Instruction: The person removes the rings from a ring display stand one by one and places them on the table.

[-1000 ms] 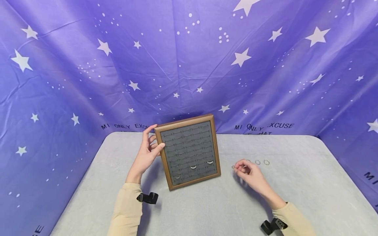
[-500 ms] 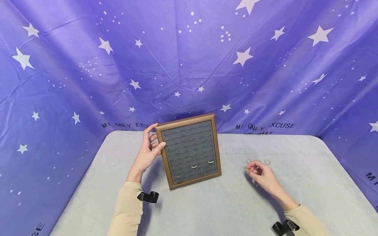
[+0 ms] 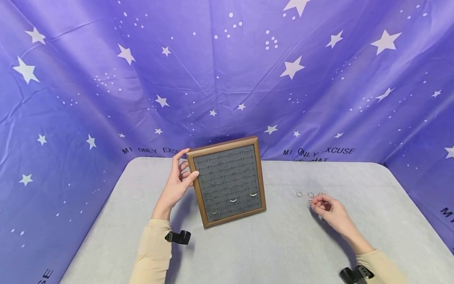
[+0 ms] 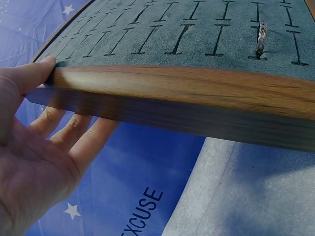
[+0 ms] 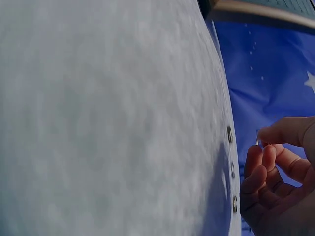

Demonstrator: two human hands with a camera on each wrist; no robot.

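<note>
A wood-framed ring display [image 3: 261, 173] with a dark grey slotted pad stands tilted up on the table in the head view. My left hand [image 3: 173, 189] grips its left edge, thumb in front and fingers behind. Three rings sit in lower slots: one at right [image 3: 253, 194], one in the middle [image 3: 233, 200], one at left [image 3: 214, 212]. The left wrist view shows one slotted ring [image 4: 261, 40]. With thumb and fingertips my right hand [image 3: 333, 216] pinches a small ring [image 3: 310, 202] above the table, seen edge-on in the right wrist view.
Three loose rings lie in a row on the grey table [image 3: 276, 244]: a left one [image 3: 299, 194], a middle one [image 3: 310, 195] and one partly behind my right hand [image 3: 320, 193]. A purple star-print curtain [image 3: 227, 79] surrounds the back and sides.
My right hand has moved rightward, away from the display, still pinching the ring; the left loose ring is now uncovered. The left hand and display have stayed almost still.
</note>
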